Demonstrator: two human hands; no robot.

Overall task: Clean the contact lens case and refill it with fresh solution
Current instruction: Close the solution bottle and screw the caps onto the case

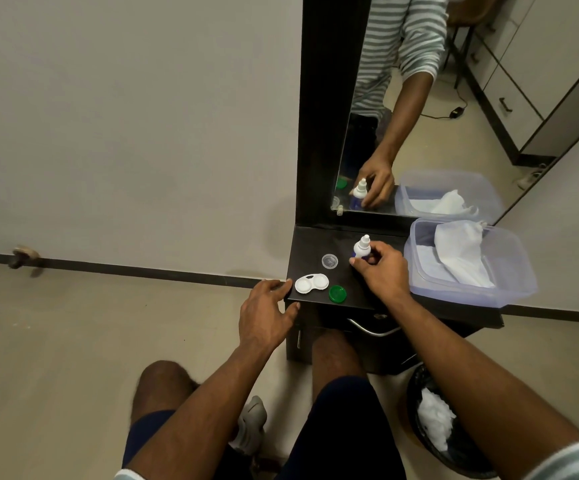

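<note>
two hands out: right hand (381, 271) pinches bottle (362, 249) upright on dresser (315, 244), left hand (267, 306) spread, empty, beside open case (311, 283) at front edge; case prob light, stiff, slidey, so hold by rim.

Bare tabletop (378, 296) between green cap (337, 294) and tissue tub (468, 292).

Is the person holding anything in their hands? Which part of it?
Yes. The right hand holds the small white solution bottle by its lower body, its fingers curled round it. The left hand holds nothing; it hovers open near the white lens case.
</note>
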